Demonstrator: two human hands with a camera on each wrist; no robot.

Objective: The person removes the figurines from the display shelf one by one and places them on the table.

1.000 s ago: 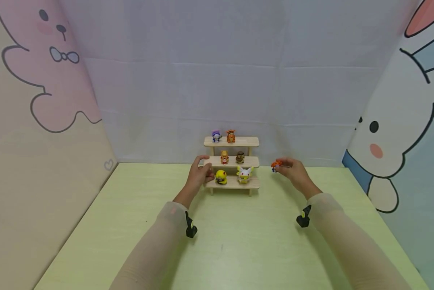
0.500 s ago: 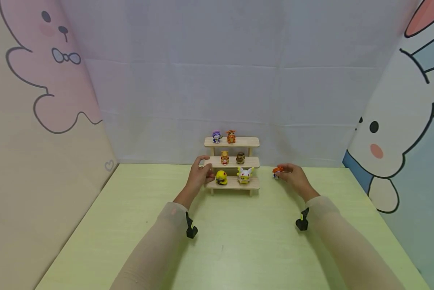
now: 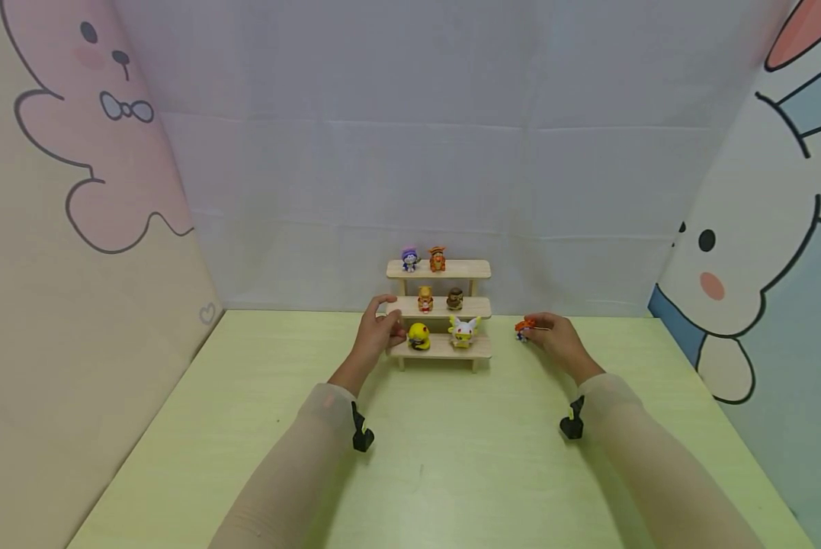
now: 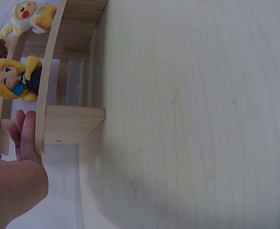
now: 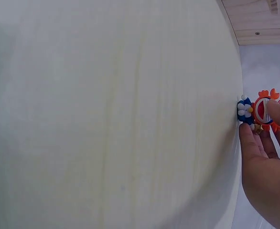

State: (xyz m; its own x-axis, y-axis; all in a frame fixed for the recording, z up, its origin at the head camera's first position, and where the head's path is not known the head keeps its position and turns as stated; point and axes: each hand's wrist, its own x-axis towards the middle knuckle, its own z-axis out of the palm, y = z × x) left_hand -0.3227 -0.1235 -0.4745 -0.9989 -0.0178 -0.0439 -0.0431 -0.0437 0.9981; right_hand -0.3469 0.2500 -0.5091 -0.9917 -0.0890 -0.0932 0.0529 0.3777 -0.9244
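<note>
A small three-tier wooden display shelf (image 3: 444, 347) stands at the back of the table. My left hand (image 3: 377, 329) grips its left end, fingers (image 4: 29, 133) between the lower and middle boards. Beside that hand, on the lowest board, sits a yellow-haired figurine (image 4: 8, 78); a white-and-yellow figurine (image 3: 462, 332) sits to its right. My right hand (image 3: 557, 339), right of the shelf, pinches a figurine (image 5: 262, 109) with an orange crab-like top and a blue-and-white lower part. Its base is at the table surface; whether its weight rests there I cannot tell.
On the middle board are an orange-yellow figurine (image 3: 424, 299) and a brown one (image 3: 454, 298). The top board holds a purple-hatted figurine (image 3: 410, 259) and an orange one (image 3: 437, 258). A pale curtain (image 3: 355, 175) hangs behind the light green table (image 3: 410, 457).
My right hand has lowered the orange-topped figurine toward the table, slightly nearer to me, and then almost stopped. My left hand stays at the shelf's left end.
</note>
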